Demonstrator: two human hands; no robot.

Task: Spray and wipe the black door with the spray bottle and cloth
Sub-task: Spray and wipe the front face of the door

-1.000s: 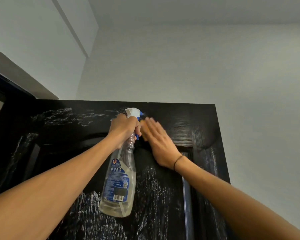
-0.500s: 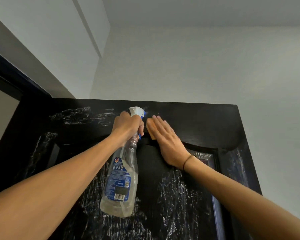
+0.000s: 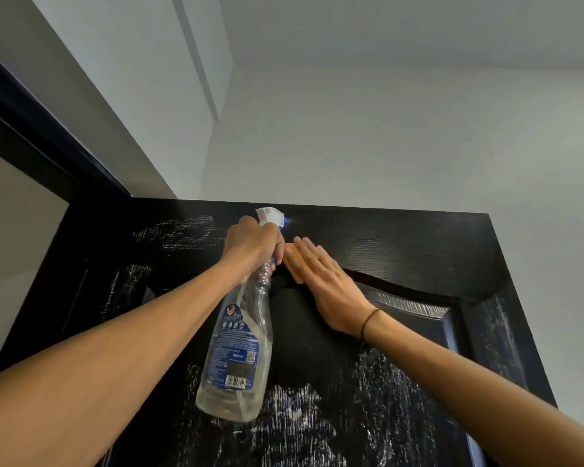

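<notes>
The black door (image 3: 402, 251) fills the lower half of the head view, with whitish wet streaks on its panels. My left hand (image 3: 253, 244) grips the neck of a clear spray bottle (image 3: 240, 348) with a blue label and a white trigger head, its nozzle close to the top rail. My right hand (image 3: 331, 284) lies flat with straight fingers, pressing an orange cloth (image 3: 292, 264) against the door just right of the bottle. Only a strip of the cloth shows past my fingers.
A dark door frame (image 3: 31, 136) runs up the left side. A pale wall (image 3: 385, 146) and ceiling rise above the door's top edge. The door's right edge (image 3: 520, 315) meets open wall.
The view has swung so that more of the door's right side shows. Both hands stay near the top rail, the bottle and cloth in the same grips.
</notes>
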